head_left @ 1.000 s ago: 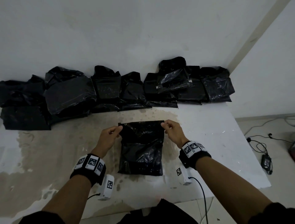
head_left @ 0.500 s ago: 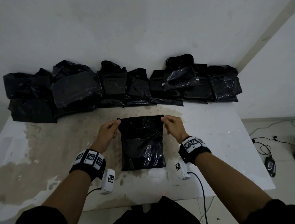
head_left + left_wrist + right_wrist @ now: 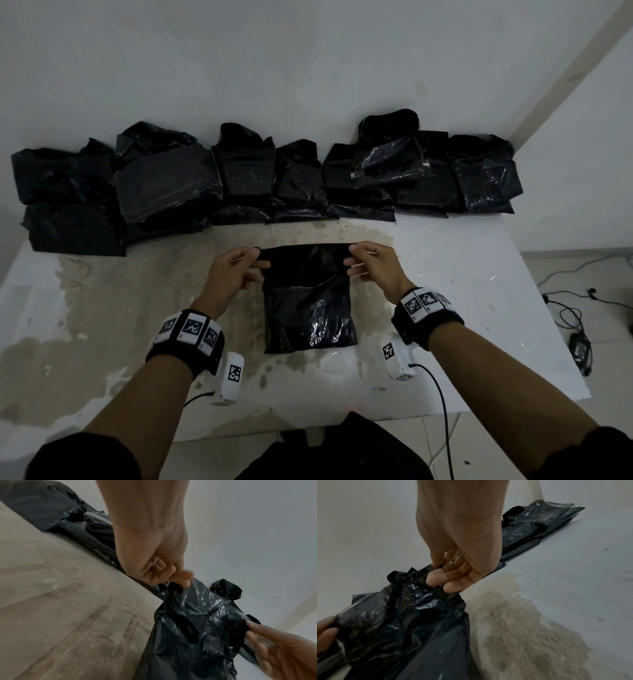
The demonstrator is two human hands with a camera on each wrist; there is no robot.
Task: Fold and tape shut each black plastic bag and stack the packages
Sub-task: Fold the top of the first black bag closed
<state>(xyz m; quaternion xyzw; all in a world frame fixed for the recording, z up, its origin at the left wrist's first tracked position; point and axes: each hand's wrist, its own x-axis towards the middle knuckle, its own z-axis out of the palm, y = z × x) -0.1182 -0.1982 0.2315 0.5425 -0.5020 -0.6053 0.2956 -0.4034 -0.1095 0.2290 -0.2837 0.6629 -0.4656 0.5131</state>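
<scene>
Black bag [image 3: 308, 301] lies long axis toward table [image 3: 445, 274] front edge | our left hand [image 3: 233, 274] and right hand [image 3: 373, 270] pinch its far corners | we judge fold comes toward us

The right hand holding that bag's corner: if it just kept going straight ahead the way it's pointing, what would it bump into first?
Probably the row of black packages stacked against the wall. The right hand, pinching the bag by its top corner, points that way across bare table. Depth is hard to judge.
</scene>
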